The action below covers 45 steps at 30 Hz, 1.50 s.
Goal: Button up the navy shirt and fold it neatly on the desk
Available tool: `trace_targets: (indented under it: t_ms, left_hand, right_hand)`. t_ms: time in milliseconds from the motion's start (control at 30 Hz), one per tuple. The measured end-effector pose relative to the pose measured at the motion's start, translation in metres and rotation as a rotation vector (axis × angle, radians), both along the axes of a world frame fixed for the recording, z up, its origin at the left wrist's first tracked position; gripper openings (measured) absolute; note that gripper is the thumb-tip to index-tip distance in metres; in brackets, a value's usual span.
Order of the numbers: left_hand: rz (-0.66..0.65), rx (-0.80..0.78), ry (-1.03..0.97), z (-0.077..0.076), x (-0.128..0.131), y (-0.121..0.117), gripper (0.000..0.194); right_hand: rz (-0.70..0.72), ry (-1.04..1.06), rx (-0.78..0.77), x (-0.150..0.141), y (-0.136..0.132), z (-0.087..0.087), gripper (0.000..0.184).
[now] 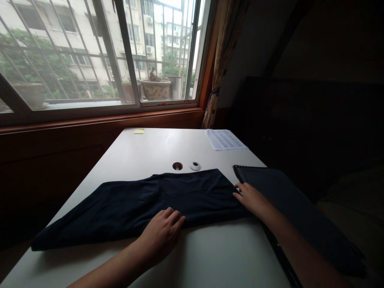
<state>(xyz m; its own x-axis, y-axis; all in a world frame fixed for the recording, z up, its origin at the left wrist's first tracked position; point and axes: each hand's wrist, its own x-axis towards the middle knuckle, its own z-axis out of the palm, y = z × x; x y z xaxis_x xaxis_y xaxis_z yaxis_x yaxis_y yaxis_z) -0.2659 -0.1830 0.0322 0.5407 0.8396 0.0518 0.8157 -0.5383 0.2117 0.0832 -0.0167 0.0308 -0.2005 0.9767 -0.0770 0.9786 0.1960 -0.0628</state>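
Observation:
A dark navy garment (pixel 129 204) lies folded in a long strip across the white table (pixel 150 150); its exact kind cannot be made out. At the middle of its near edge is my left hand (pixel 165 228), closed with bent fingers on the fabric, the fingertips partly hidden. My right hand (pixel 250 198) touches the garment's right end, thumb and fingers slightly apart along the edge. Beneath my right forearm, to the right, is a large flat dark panel or pad (pixel 288 200) with a toothed or ringed strip at its far edge.
Printed sheets of paper (pixel 226 140) lie at the table's far right, and a yellow sticky note (pixel 139 131) at the far left. Beyond the garment are a round hole (pixel 177 166) and a white ring-shaped cap (pixel 195 165). A barred window (pixel 162 60) and a curtain (pixel 222 60) stand behind.

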Motion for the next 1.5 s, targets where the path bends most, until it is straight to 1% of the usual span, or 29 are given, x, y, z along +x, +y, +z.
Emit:
trace_targets:
  t_ms: [67,133,333,433,567,633,700,833,933,1000,1167,1300,1367,1433,1500]
  left_hand:
    - [-0.037,0.001,-0.004,0.002,0.005,0.000,0.048]
    - [-0.067,0.002,-0.018,0.003,0.009,0.000,0.050]
    - [-0.077,0.022,0.042,-0.002,0.015,0.007,0.051]
    - [-0.095,0.037,0.076,-0.002,0.019,0.014,0.048]
    - [-0.120,0.031,0.061,0.004,0.030,0.022,0.043]
    - [-0.132,0.019,0.012,0.006,0.037,0.027,0.043]
    - [-0.181,0.007,-0.054,0.005,0.044,0.032,0.044]
    - [-0.304,-0.001,-0.121,-0.007,0.056,0.039,0.054]
    - [-0.335,-0.014,-0.116,-0.015,0.062,0.040,0.063]
    - [-0.350,-0.035,-0.119,-0.017,0.065,0.040,0.067]
    - [-0.396,-0.071,-0.154,-0.019,0.070,0.046,0.073]
    - [-0.421,-0.087,-0.174,-0.021,0.070,0.052,0.071]
    - [-0.435,-0.081,-0.172,-0.021,0.070,0.052,0.070]
    - [-0.450,-0.068,-0.167,-0.021,0.069,0.052,0.070]
    - [-0.468,-0.057,-0.164,-0.021,0.070,0.053,0.068]
  right_hand:
    - [-0.009,-0.007,-0.059,0.002,0.005,0.002,0.033]
    - [-0.016,-0.015,-0.088,0.003,0.005,0.002,0.035]
    - [-0.066,-0.036,-0.212,0.011,0.001,0.006,0.036]
    - [-0.065,0.016,-0.260,0.017,0.006,0.013,0.036]
    - [-0.016,0.134,-0.313,0.026,0.013,0.020,0.035]
    - [0.011,0.177,-0.315,0.030,0.014,0.020,0.033]
    - [0.045,0.238,-0.292,0.035,0.014,0.018,0.033]
    - [0.073,0.393,-0.220,0.043,0.013,0.010,0.031]
    - [0.054,0.452,-0.191,0.046,0.013,0.006,0.031]
    - [0.048,0.456,-0.180,0.047,0.014,0.004,0.032]
    - [0.063,0.355,-0.158,0.042,0.010,0.002,0.029]
    - [0.090,0.164,-0.134,0.031,-0.001,0.002,0.037]
    - [0.080,0.041,-0.111,0.024,-0.009,0.005,0.042]
    - [0.060,-0.086,-0.044,0.014,-0.018,0.010,0.043]
    - [0.058,-0.182,0.071,0.002,-0.026,0.015,0.042]
